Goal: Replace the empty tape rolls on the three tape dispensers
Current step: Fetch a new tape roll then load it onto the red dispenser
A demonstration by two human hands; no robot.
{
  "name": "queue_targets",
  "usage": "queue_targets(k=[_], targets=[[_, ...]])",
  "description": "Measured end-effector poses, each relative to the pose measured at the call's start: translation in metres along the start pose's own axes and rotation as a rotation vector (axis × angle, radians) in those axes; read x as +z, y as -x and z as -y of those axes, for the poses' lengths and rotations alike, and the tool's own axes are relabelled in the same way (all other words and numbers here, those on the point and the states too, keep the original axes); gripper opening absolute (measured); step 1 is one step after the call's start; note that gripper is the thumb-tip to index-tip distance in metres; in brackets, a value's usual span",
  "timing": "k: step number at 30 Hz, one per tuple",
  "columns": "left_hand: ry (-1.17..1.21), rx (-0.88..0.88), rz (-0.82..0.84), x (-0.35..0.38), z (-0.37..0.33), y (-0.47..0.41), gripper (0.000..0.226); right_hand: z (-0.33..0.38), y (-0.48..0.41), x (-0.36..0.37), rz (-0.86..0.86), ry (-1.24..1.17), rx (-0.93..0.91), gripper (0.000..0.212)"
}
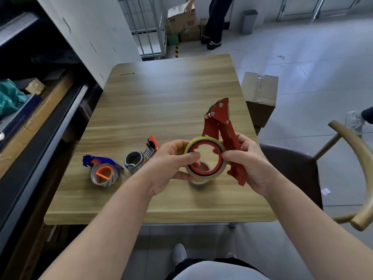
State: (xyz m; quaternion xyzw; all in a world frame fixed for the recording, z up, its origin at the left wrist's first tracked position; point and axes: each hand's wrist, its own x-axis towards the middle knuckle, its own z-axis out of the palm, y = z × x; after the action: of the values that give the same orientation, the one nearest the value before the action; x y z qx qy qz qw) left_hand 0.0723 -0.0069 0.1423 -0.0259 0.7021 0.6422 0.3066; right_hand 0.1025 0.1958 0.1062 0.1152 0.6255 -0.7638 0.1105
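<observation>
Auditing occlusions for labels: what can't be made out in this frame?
Head view:
- spare roll on the table: mostly hidden under the held tape roll.
- orange dispenser: near end hidden behind the left hand.
- red dispenser handle: partly covered by the right hand.
- whether the tape roll is fully seated: cannot tell.

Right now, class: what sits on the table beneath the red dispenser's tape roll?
Another clear tape roll stands on the table, glimpsed through the held roll's hole and below its rim. The rest of it is covered.
</observation>
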Motion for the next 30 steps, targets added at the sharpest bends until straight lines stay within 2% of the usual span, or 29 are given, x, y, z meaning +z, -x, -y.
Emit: queue_targets(k=[4, 7, 13, 16, 18, 20, 22, 23, 25, 27, 30], targets=[[-0.001, 0.013, -0.051, 0.005, -0.001, 0.002, 0.030, 0.005, -0.001, 0.000, 0.020, 0.040, -0.001, 0.049], [-0.029, 0.042, -0.138, 0.016, -0.001, 0.002, 0.029, 0.009, -0.004, 0.007, 0.035, 0.180, -0.015, 0.050], [-0.120, 0.043, -0.215, 0.025, -0.006, 0.003, 0.029, 0.008, -0.003, 0.019, -0.029, 0.341, -0.132, 0.043], [-0.139, 0.009, -0.092, 0.027, -0.009, 0.011, 0.038, 0.006, -0.001, 0.017, -0.110, 0.322, -0.177, 0.028], [-0.156, -0.006, 0.025, 0.024, -0.016, 0.020, 0.048, 0.005, 0.000, 0.012, -0.081, 0.226, -0.123, 0.021], [-0.330, 0.092, -0.056, 0.015, -0.025, 0.023, 0.058, 0.002, 0.002, 0.008, -0.028, 0.128, -0.067, 0.024], [-0.440, 0.284, -0.283, 0.004, -0.027, 0.019, 0.044, -0.001, 0.003, 0.007, 0.000, 0.081, -0.041, 0.027], [-0.458, 0.372, -0.342, 0.001, -0.027, 0.016, 0.033, -0.001, 0.004, 0.007, 0.010, 0.068, -0.034, 0.026], [-0.495, 0.486, -0.335, 0.000, -0.025, 0.012, 0.016, -0.001, 0.004, 0.009, 0.023, 0.037, -0.027, 0.025], [-0.549, 0.542, -0.325, 0.004, -0.023, 0.011, 0.013, -0.001, 0.003, 0.009, 0.029, 0.029, -0.035, 0.025], [-0.687, 0.635, -0.418, 0.007, -0.023, 0.008, 0.011, 0.002, 0.003, 0.010, 0.034, 0.069, -0.042, 0.025]])
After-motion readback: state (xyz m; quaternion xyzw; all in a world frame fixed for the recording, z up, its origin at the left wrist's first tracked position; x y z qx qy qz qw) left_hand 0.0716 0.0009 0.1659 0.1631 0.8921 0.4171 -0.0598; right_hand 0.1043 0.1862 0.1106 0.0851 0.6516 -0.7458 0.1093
